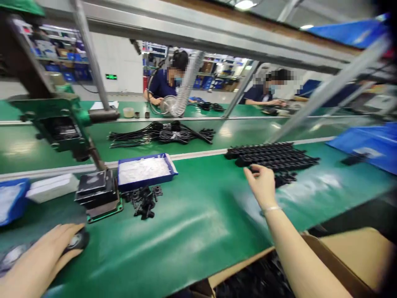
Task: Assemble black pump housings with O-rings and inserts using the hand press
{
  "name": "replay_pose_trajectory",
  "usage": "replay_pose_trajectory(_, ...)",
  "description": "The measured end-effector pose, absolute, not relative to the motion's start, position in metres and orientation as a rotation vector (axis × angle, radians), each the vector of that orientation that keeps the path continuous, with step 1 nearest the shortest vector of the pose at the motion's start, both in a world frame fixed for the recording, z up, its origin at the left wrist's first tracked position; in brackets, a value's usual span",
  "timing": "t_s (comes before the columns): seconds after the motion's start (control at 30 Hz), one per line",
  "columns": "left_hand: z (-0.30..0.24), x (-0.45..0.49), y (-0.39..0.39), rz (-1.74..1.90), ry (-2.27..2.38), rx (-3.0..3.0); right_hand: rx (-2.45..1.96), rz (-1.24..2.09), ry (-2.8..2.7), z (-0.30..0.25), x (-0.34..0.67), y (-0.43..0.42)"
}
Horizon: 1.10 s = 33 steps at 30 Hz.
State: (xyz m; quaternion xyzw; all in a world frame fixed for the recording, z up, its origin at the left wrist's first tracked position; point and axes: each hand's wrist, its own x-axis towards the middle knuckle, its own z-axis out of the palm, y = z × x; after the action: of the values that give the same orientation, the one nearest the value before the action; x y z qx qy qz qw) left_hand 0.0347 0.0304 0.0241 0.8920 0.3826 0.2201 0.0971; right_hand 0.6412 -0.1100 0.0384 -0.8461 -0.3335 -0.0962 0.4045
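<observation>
At the lower left, my left hand (51,248) curves around a round black part (79,240), with the fingers over its top and the thumb along its near side. My right hand (261,182) reaches forward to the near left end of the lined-up black parts (273,155). Its fingers are bent, with thumb and forefinger close together. Something small and dark shows at those fingertips, too small to name. More black parts (285,179) lie just beyond this hand, partly hidden by it. A loose pile of small black parts (144,200) lies on the green mat (186,231) between my hands.
A green press (58,120) with a black block (96,188) stands at left. Near it are a blue tray (149,181) of white pieces and a white box (52,187). Bundled black cables (167,132) lie behind. A cardboard box (347,252) is below right. Two people work opposite.
</observation>
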Motion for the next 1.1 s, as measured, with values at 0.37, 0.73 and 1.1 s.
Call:
replay_pose_trajectory(0.37, 0.009, 0.103, -0.038, 0.618, 1.052, 2.053, -1.573, 0.327, -1.913, -0.004, 0.420, 0.003)
replay_pose_trajectory(0.73, -0.009, 0.104, -0.060, 0.771, 0.988, 1.772, -1.768, 0.265, -1.798, -0.007, 0.387, -0.109)
replay_pose_trajectory(1.1, -0.006, 0.105, -0.069, 0.692, 0.947, 1.537, -1.563, 0.657, -1.657, -0.009, 0.379, -0.112)
